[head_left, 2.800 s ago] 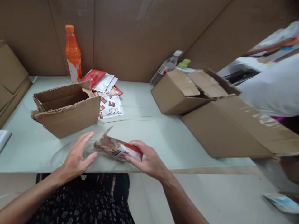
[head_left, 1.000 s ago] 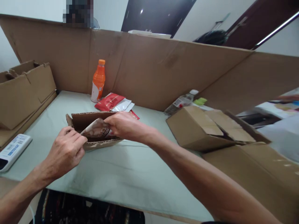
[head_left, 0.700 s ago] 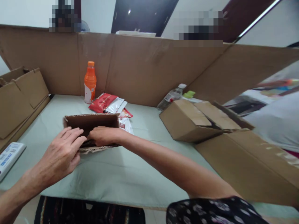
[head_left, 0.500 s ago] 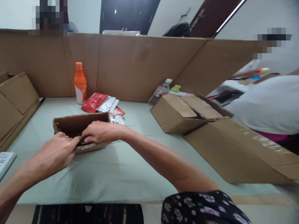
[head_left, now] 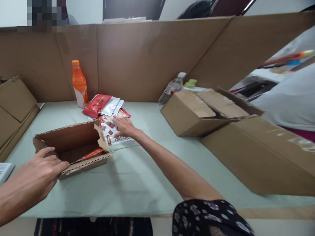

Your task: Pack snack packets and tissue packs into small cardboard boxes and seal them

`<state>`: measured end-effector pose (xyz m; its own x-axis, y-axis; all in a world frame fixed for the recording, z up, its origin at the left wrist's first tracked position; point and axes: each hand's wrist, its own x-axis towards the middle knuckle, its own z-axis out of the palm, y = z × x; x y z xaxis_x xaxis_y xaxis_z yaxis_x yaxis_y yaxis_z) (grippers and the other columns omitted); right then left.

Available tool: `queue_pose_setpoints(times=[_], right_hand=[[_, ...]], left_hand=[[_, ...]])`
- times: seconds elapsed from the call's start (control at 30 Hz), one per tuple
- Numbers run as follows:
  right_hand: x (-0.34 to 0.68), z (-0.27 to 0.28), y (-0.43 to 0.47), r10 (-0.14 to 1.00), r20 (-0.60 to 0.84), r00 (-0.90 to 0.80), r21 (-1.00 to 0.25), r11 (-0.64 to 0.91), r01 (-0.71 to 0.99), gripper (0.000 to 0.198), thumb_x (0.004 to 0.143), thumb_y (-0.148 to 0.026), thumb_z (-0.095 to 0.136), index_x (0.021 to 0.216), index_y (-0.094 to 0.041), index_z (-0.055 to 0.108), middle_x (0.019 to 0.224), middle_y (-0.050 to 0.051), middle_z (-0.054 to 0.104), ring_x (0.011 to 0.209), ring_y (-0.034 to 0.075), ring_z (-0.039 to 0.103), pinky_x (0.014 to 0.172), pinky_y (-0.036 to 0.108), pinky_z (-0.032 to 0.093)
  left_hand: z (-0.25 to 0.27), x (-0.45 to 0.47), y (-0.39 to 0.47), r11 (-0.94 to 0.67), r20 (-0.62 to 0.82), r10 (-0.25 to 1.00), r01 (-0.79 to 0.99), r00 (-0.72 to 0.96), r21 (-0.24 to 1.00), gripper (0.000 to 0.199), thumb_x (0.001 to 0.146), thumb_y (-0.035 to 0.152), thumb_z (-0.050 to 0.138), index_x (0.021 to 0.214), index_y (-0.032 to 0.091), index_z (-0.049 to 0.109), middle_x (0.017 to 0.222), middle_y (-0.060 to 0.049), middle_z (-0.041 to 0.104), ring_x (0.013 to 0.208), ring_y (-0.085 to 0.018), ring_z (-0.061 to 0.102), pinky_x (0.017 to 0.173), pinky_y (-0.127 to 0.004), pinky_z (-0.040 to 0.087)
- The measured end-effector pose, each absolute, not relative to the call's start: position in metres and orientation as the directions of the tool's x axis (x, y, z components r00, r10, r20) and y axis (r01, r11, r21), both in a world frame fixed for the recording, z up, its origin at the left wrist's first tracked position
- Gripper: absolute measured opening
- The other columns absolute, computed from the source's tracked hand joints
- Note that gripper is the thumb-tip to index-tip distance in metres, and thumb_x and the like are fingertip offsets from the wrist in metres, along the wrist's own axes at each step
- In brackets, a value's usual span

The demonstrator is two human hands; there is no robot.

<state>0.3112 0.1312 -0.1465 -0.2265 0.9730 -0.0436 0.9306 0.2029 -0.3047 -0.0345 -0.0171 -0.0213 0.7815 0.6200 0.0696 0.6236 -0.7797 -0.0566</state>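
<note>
A small open cardboard box (head_left: 85, 166) stands on the cloth-covered table with its torn top edge up. My left hand (head_left: 46, 167) grips its near left wall, fingers over the rim. Inside lies an orange-red packet (head_left: 92, 154), partly hidden by the near wall. My right hand (head_left: 124, 127) is right of the box, fingers apart on a white snack packet (head_left: 110, 129) printed with brown squares. Behind it are a red packet (head_left: 97, 105) and silver-white packets (head_left: 112, 106), overlapping in a pile.
An orange drink bottle (head_left: 80, 85) stands behind the packets. At right are a clear bottle (head_left: 172, 88), a green-capped container (head_left: 190, 83) and two cardboard boxes (head_left: 189, 113). Another box (head_left: 14, 108) sits at left. A cardboard partition (head_left: 147, 62) runs along the back; people are beyond it.
My right hand has come out of the box and reached right onto the white packet. The box has shifted left and turned somewhat, with my left hand still on its rim.
</note>
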Motion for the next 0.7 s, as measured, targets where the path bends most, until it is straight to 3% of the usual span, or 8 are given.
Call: queue_pose_setpoints(times=[0.1,0.23,0.3,0.37,0.47,0.57,0.63,0.7], right_hand=[[0.315,-0.146,0.128,0.974,-0.072,-0.215,-0.283,0.186,0.941,0.084,0.064,-0.029,0.093,0.141,-0.021,0.061,0.141,0.018,0.067,0.133,0.042,0.056,0.11,0.053,0.04],[0.335,-0.13,0.107,0.96,-0.141,-0.241,-0.327,0.185,0.927,0.042,0.073,-0.026,0.081,0.114,-0.021,0.075,0.105,0.008,0.079,0.097,0.029,0.071,0.082,0.035,0.05],[0.347,-0.119,0.087,0.946,-0.178,-0.271,-0.354,0.195,0.915,0.019,0.077,-0.022,0.073,0.096,-0.022,0.077,0.086,0.002,0.078,0.08,0.022,0.07,0.068,0.028,0.047],[0.357,-0.102,0.063,0.955,-0.134,-0.264,-0.397,0.193,0.897,0.012,0.081,-0.02,0.064,0.086,-0.021,0.075,0.077,0.0,0.075,0.071,0.018,0.068,0.062,0.026,0.045],[0.362,-0.064,0.027,0.96,0.252,-0.124,-0.588,0.253,0.768,0.01,0.085,-0.028,0.067,0.085,-0.023,0.076,0.077,0.001,0.076,0.069,0.02,0.068,0.062,0.031,0.05],[0.34,-0.023,0.003,0.745,0.653,0.138,-0.662,0.473,0.581,0.012,0.082,-0.036,0.081,0.076,-0.028,0.074,0.073,0.0,0.073,0.069,0.022,0.068,0.063,0.036,0.055],[0.31,-0.006,-0.004,0.618,0.765,0.181,-0.611,0.606,0.509,0.017,0.084,-0.033,0.083,0.071,-0.029,0.072,0.069,-0.002,0.071,0.066,0.021,0.067,0.061,0.035,0.055],[0.275,0.0,-0.004,0.595,0.8,0.077,-0.56,0.696,0.448,0.012,0.089,-0.029,0.078,0.077,-0.028,0.074,0.073,-0.003,0.072,0.066,0.018,0.066,0.06,0.031,0.054]], left_hand=[[-0.022,-0.046,-0.02,-0.822,0.066,0.557,0.561,0.828,-0.1,0.04,0.092,0.007,0.041,0.105,0.023,0.075,0.094,-0.004,0.08,0.085,-0.023,0.073,0.102,-0.042,0.051],[-0.022,-0.042,-0.019,-0.825,0.108,0.542,0.552,0.834,-0.122,0.039,0.092,0.007,0.04,0.097,0.021,0.076,0.092,-0.006,0.08,0.084,-0.024,0.073,0.105,-0.045,0.052],[-0.023,-0.037,-0.021,-0.823,0.112,0.547,0.557,0.83,-0.113,0.039,0.092,0.006,0.039,0.091,0.02,0.076,0.088,-0.006,0.079,0.076,-0.022,0.071,0.108,-0.047,0.05],[-0.027,-0.035,-0.025,-0.814,0.115,0.566,0.575,0.816,-0.077,0.041,0.092,0.002,0.037,0.092,0.019,0.075,0.09,-0.006,0.078,0.079,-0.021,0.071,0.113,-0.046,0.048],[-0.038,-0.038,-0.032,-0.777,0.118,0.624,0.629,0.772,-0.004,0.044,0.091,-0.004,0.036,0.099,0.019,0.074,0.103,-0.008,0.078,0.098,-0.023,0.072,0.11,-0.045,0.05],[-0.049,-0.042,-0.036,-0.736,0.09,0.677,0.676,0.73,0.05,0.038,0.092,-0.003,0.042,0.097,0.02,0.072,0.104,-0.008,0.076,0.095,-0.024,0.071,0.098,-0.042,0.055],[-0.052,-0.043,-0.036,-0.721,0.075,0.693,0.689,0.717,0.079,0.034,0.092,-0.002,0.047,0.095,0.021,0.071,0.1,-0.007,0.075,0.09,-0.023,0.07,0.094,-0.04,0.055],[-0.053,-0.042,-0.035,-0.725,0.078,0.688,0.686,0.721,0.058,0.031,0.09,-0.002,0.05,0.092,0.021,0.071,0.096,-0.007,0.074,0.086,-0.023,0.069,0.089,-0.039,0.055]])
